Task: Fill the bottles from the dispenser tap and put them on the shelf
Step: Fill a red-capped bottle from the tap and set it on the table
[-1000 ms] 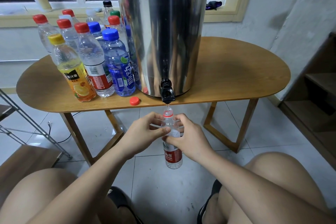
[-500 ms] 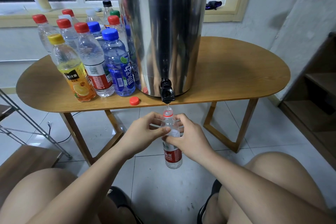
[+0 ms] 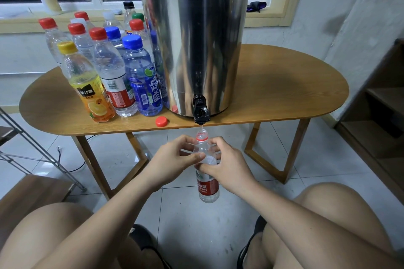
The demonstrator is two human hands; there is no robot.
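A clear uncapped bottle with a red label (image 3: 207,188) hangs upright below the table edge, its mouth directly under the black tap (image 3: 200,112) of the steel dispenser (image 3: 194,37). My left hand (image 3: 172,157) and my right hand (image 3: 227,164) both grip the bottle's upper body, one on each side. A thin stream runs from the tap into the mouth. The bottle's red cap (image 3: 161,121) lies on the wooden table (image 3: 273,94) left of the tap.
Several capped bottles (image 3: 109,67) crowd the table's left side beside the dispenser. A wooden shelf unit (image 3: 380,111) stands at the right wall. A metal rack (image 3: 28,150) is at the left. My knees frame the tiled floor below.
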